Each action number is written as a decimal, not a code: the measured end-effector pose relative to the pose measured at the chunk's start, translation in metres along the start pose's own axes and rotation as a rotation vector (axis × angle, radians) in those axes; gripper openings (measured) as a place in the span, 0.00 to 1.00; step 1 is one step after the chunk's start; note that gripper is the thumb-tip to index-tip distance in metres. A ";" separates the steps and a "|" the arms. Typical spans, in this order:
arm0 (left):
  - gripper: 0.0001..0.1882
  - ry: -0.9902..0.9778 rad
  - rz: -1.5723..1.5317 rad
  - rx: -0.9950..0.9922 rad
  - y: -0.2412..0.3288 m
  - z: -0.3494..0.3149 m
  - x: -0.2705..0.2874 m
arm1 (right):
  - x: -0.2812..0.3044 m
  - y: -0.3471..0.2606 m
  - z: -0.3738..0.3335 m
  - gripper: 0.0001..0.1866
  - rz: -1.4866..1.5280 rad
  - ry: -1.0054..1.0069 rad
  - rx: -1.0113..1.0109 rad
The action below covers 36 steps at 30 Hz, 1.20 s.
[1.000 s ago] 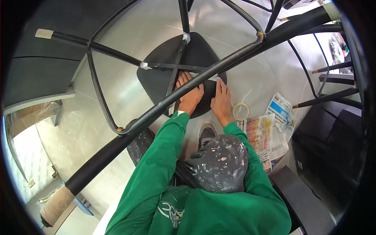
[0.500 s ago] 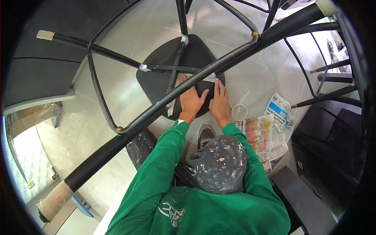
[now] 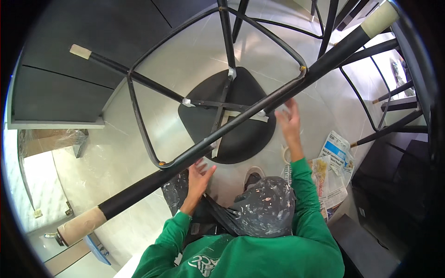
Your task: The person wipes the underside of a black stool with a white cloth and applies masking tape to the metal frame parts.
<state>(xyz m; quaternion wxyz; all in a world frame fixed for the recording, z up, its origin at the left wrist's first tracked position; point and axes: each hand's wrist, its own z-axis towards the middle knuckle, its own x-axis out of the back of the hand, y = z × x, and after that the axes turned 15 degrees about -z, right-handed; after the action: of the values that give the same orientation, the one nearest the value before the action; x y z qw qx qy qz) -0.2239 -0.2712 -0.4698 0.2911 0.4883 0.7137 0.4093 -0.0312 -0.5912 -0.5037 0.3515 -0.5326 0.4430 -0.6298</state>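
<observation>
An upturned bar stool stands on its black seat (image 3: pixel 245 139), its dark metal legs pointing up. A footrest ring (image 3: pixel 135 116) joins the legs, and the nearest leg (image 3: pixel 127 193) crosses the view diagonally. Strips of masking tape (image 3: pixel 256 117) lie on the seat's underside beside the crossed brackets. My left hand (image 3: pixel 196 183) is by the seat's near left edge, fingers apart, fingertips partly behind the leg. Off the seat's right edge, my right hand (image 3: pixel 289 125) is raised with fingers spread, slightly blurred. Neither hand visibly holds anything; whether either touches the stool I cannot tell.
A masking tape roll (image 3: pixel 285 154) lies on the floor behind my right forearm. Newspaper sheets (image 3: pixel 334 185) spread to its right. More stool legs (image 3: pixel 394 125) and a black panel (image 3: pixel 389 185) stand at the right. A dark cabinet (image 3: pixel 65 69) is at the left.
Both hands have left the seat's underside and moved apart, the left toward the near left edge, the right outward to the right. The view has shifted, so the stool appears lower and farther right.
</observation>
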 end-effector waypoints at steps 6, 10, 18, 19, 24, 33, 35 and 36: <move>0.29 0.070 -0.338 -0.268 0.072 -0.003 -0.033 | 0.025 -0.055 0.063 0.14 0.102 -0.300 0.032; 0.25 0.039 -0.217 -0.321 0.073 0.020 0.006 | 0.017 -0.092 0.052 0.11 0.038 -0.364 0.077; 0.15 0.013 -0.358 -0.252 0.097 0.103 0.080 | 0.017 -0.101 0.010 0.15 -0.035 -0.633 0.195; 0.16 0.036 -0.340 -0.227 0.098 0.114 0.090 | 0.013 -0.099 0.000 0.16 -0.049 -0.651 0.207; 0.19 0.084 -0.258 -0.145 0.136 0.176 0.152 | -0.026 -0.102 -0.042 0.26 -0.231 -0.706 0.461; 0.25 0.225 0.034 -0.506 0.161 0.239 0.209 | -0.066 -0.081 -0.005 0.18 -0.158 -0.698 0.583; 0.19 0.274 0.138 -0.840 0.149 0.208 0.239 | -0.063 -0.076 0.046 0.20 0.059 -0.480 0.024; 0.17 0.229 0.253 -0.686 0.092 0.203 0.154 | -0.035 -0.009 0.085 0.30 -0.194 0.126 0.285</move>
<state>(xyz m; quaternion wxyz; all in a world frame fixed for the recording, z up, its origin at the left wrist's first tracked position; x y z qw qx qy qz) -0.0710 -0.0489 -0.4930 0.3031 0.3980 0.4973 0.7089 0.0591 -0.5718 -0.5044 0.3323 -0.4772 0.3169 -0.7493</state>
